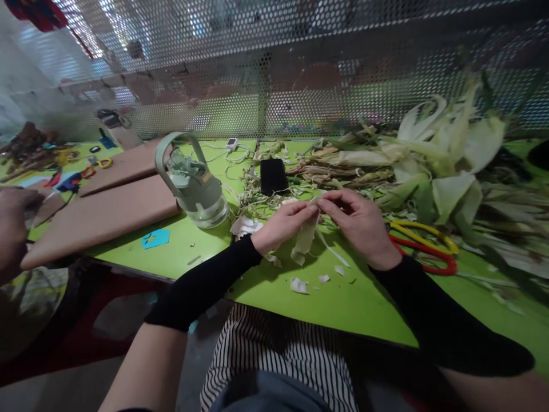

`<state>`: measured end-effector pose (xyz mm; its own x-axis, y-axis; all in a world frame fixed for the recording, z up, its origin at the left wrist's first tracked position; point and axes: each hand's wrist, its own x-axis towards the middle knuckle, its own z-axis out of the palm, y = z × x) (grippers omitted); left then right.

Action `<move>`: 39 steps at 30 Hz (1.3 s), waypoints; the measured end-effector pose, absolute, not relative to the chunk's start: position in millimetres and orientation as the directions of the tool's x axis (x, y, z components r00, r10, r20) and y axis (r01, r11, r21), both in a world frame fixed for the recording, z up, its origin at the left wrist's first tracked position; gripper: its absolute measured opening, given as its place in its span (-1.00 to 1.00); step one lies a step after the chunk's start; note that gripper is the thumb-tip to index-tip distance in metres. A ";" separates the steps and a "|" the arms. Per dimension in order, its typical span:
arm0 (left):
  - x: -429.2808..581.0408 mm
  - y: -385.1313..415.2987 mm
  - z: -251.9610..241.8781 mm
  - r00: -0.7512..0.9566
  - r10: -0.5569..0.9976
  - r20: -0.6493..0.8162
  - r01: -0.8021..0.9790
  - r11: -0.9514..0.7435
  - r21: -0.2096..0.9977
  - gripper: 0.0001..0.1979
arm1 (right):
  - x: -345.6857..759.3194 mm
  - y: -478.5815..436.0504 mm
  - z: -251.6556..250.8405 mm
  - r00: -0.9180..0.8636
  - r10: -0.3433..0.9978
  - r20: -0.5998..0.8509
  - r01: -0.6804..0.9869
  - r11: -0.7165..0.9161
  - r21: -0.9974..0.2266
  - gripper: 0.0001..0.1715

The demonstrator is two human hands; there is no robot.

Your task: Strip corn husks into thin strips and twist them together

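Note:
A pale corn husk piece (303,243) hangs between my hands above the green table, with a thin strip trailing down to the right. My left hand (283,225) pinches its upper end between thumb and fingers. Close beside it, my right hand (358,226) pinches the same end, fingertips nearly touching those of the left. Small husk scraps (299,285) lie below my hands. Scissors with red and yellow handles (446,264) rest next to my right wrist. White crumpled paper or husk (246,226) is near my left wrist.
A black phone (273,176) lies behind my hands, among dried husk strips (332,171). Large fresh husks (454,143) pile up at right. To the left stand a green water bottle (195,189), brown flat cases (111,214) and a blue tag (155,238). Another person's hand (17,226) shows at far left.

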<state>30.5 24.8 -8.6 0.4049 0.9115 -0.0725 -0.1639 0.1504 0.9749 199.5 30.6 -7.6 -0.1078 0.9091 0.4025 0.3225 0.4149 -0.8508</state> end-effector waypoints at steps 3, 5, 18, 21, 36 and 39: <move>29.7 23.2 -8.6 0.423 0.902 -0.082 -0.182 0.173 0.968 -0.76 | 199.1 27.7 -5.8 -0.127 0.899 0.420 0.319 0.438 -0.840 -0.82; 28.9 22.2 -8.8 0.413 0.908 -0.071 -0.193 0.164 0.967 -0.73 | 198.6 26.0 -4.4 -0.144 0.877 0.458 0.347 0.479 -0.807 -0.86; 28.4 25.5 -6.3 0.298 0.954 -0.037 -0.088 0.066 0.994 -0.84 | 199.0 22.2 -0.7 -0.296 0.666 0.685 0.538 0.708 -0.457 -0.88; 26.2 25.2 -6.5 0.317 0.948 -0.030 -0.082 0.059 0.995 -0.83 | 198.6 21.7 -1.7 -0.297 0.683 0.668 0.546 0.695 -0.467 -0.86; 25.6 24.1 0.5 0.301 0.947 -0.110 -0.219 0.181 0.959 -0.87 | 205.1 27.5 -1.5 -0.415 0.552 0.723 0.559 0.782 -0.276 -0.76; 23.8 25.3 2.3 0.310 0.945 -0.106 -0.239 0.185 0.953 -0.89 | 204.5 26.5 0.1 -0.397 0.589 0.704 0.573 0.759 -0.311 -0.73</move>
<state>23.8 25.3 2.3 0.3101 0.9448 -0.1058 -0.2390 0.1852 0.9532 204.5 26.5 0.1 -0.3972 0.5886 0.7041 0.5725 0.7585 -0.3112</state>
